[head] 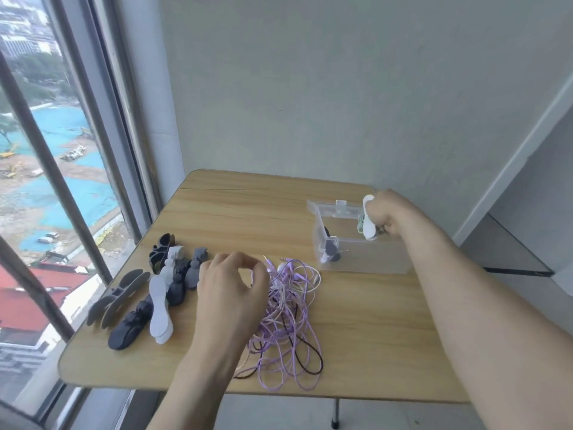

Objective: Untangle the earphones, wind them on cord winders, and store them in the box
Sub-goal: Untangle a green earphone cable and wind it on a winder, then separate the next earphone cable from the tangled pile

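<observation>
A tangle of purple, pink and dark earphone cords (288, 318) lies in the middle of the wooden table (235, 212). My left hand (231, 283) hovers over the tangle's left edge, fingertips curled together at the cords. My right hand (387, 214) grips a white cord winder (368, 218) wound with a green cord, held above the right side of the clear plastic box (362, 256). One wound winder (330, 249) lies inside the box at its left wall.
Several loose cord winders, black, grey and white (155, 290), lie in a pile on the table's left part, near the window. The box lid (338, 209) stands open at the back. A wall runs behind the table.
</observation>
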Motion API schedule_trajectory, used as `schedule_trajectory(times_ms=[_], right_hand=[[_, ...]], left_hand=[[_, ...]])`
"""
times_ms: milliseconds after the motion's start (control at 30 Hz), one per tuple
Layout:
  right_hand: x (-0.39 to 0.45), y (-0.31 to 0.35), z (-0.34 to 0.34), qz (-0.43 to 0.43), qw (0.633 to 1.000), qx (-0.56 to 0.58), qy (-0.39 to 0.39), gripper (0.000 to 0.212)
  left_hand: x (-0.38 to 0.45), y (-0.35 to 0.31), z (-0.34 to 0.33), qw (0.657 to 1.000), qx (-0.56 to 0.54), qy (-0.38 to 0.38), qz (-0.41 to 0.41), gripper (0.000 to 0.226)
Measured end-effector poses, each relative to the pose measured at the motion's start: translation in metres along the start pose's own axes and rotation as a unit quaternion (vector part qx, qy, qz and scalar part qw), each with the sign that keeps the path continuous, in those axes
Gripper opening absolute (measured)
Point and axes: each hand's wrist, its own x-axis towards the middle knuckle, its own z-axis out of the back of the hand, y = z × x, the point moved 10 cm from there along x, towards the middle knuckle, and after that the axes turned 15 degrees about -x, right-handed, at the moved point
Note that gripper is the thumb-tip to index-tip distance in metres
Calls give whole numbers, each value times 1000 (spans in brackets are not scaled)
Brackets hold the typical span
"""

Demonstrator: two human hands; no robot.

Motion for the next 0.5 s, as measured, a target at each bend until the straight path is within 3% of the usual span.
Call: schedule_trajectory(times_ms=[67, 267, 500], right_hand=[[16, 5, -25, 7, 992, -106, 69, 13], [22, 16, -75, 15, 955, -234, 182, 40], [14, 14, -41, 10, 964, -212, 163, 24]], left_hand=[[3, 7, 1, 1000, 7, 6, 19, 10], [4, 16, -3, 998, 18, 41, 40, 10], [10, 32, 3, 994, 58, 65, 68, 11]])
